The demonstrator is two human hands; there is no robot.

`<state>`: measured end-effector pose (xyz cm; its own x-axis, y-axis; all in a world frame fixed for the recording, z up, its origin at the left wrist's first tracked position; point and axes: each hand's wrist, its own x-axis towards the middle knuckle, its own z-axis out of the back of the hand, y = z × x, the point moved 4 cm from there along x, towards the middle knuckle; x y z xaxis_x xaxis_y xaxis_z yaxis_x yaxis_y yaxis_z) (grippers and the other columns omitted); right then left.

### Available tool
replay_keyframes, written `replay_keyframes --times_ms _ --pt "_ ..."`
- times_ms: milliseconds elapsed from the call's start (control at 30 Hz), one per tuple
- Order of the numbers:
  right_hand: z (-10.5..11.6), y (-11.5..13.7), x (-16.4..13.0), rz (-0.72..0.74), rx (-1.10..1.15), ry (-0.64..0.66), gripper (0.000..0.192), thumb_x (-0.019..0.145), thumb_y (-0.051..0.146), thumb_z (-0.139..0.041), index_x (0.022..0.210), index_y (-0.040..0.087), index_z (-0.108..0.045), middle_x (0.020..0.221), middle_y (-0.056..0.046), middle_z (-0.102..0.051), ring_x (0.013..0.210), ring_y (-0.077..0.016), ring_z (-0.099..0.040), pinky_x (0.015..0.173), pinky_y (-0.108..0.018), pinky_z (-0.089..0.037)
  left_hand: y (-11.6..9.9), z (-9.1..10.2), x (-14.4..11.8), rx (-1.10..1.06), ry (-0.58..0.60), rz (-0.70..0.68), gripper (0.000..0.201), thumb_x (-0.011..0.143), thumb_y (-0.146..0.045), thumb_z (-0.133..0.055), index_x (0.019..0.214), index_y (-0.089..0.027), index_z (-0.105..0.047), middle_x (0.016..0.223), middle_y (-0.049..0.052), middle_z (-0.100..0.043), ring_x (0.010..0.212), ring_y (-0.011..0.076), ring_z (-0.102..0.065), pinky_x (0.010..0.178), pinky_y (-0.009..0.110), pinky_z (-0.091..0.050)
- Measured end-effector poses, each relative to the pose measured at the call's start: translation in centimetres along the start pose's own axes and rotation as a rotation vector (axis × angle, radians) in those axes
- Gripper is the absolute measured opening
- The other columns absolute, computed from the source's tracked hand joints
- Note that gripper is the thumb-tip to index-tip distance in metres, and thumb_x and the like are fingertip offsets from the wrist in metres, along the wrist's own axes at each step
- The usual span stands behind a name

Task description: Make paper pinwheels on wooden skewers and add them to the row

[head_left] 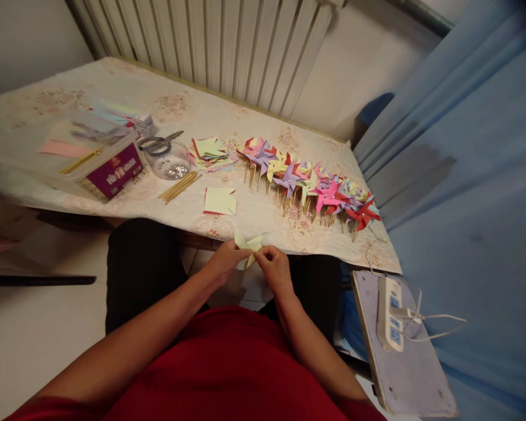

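Pinwheel (249,243) of pale green paper is held up over the lap, just by the near edge of the table (127,207). The left hand (227,258) grips its left side. The right hand (273,266) has its thumb and finger pinched on its right side, near the middle; I cannot tell if they hold some small bit too. Past the hands lies 1 small stack of cut squares (220,200), green on top with red showing below. Behind it is 1 messy pile (211,151) of more cut paper. To the left are thin sticks (179,187), a clear tub (158,166) of shiny bits with scissors (160,145) on its rim, and a clear box (114,172). To the right stand many bright pinwheels (328,196).
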<state>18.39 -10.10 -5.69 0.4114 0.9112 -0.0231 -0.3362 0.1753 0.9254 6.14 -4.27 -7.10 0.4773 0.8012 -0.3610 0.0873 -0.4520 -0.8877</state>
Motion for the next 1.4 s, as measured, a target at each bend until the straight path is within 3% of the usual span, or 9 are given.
replay_keyframes --times_ms 167,333,433,633,1000,1400 --pt "0.0 0.0 0.0 -0.011 0.063 -0.001 0.016 0.072 0.032 -0.06 0.063 0.019 -0.059 0.062 0.002 -0.057 0.06 -0.0131 -0.049 0.06 -0.025 -0.04 -0.2 0.1 -0.1 0.015 0.012 -0.014 0.026 0.06 -0.025 -0.069 0.083 -0.012 -0.069 0.068 -0.001 -0.067 0.062 0.0128 -0.057 0.06 0.023 -0.042" --pt "0.7 -0.8 0.7 -0.122 0.339 -0.063 0.021 0.067 0.036 -0.068 0.079 0.02 -0.061 0.082 -0.002 -0.068 0.072 -0.0158 -0.06 0.067 -0.027 -0.046 -0.3 0.3 -0.1 0.021 0.017 0.01 0.024 0.06 -0.024 -0.065 0.081 -0.012 -0.067 0.063 -0.001 -0.064 0.059 0.0123 -0.054 0.056 0.022 -0.039" --pt "0.9 -1.3 1.0 -0.19 0.4 -0.007 0.028 0.066 0.04 -0.07 0.084 0.02 -0.063 0.073 0.0 -0.065 0.064 -0.0141 -0.057 0.061 -0.025 -0.043 -0.6 0.0 -0.2 0.022 0.043 0.009 0.02 0.06 -0.024 -0.064 0.077 -0.013 -0.066 0.062 -0.002 -0.063 0.059 0.0124 -0.053 0.057 0.023 -0.039" --pt "0.0 -2.1 0.7 -0.254 0.413 0.199 0.024 0.066 0.04 -0.069 0.066 0.019 -0.059 0.054 0.006 -0.051 0.048 -0.0086 -0.039 0.049 -0.022 -0.03 -0.7 -0.3 -0.4 0.084 0.075 -0.002 0.022 0.059 -0.027 -0.066 0.077 -0.014 -0.066 0.067 -0.001 -0.064 0.061 0.0127 -0.054 0.059 0.023 -0.039" --pt "-0.3 -2.2 0.7 -0.215 0.265 0.162 0.018 0.066 0.034 -0.063 0.062 0.019 -0.054 0.052 0.008 -0.043 0.047 -0.0075 -0.031 0.045 -0.021 -0.024 -0.2 -0.1 -0.1 0.131 0.085 0.018 0.023 0.058 -0.028 -0.068 0.074 -0.013 -0.065 0.065 -0.002 -0.061 0.059 0.0116 -0.05 0.058 0.023 -0.037" --pt "-0.7 -2.2 1.3 -0.201 0.251 0.158 0.016 0.067 0.033 -0.062 0.064 0.018 -0.057 0.055 0.006 -0.049 0.049 -0.0094 -0.037 0.047 -0.021 -0.028 0.4 0.2 0.6 -0.019 0.127 0.043 0.024 0.06 -0.022 -0.068 0.082 -0.013 -0.068 0.07 0.0 -0.066 0.062 0.0127 -0.053 0.059 0.023 -0.039"
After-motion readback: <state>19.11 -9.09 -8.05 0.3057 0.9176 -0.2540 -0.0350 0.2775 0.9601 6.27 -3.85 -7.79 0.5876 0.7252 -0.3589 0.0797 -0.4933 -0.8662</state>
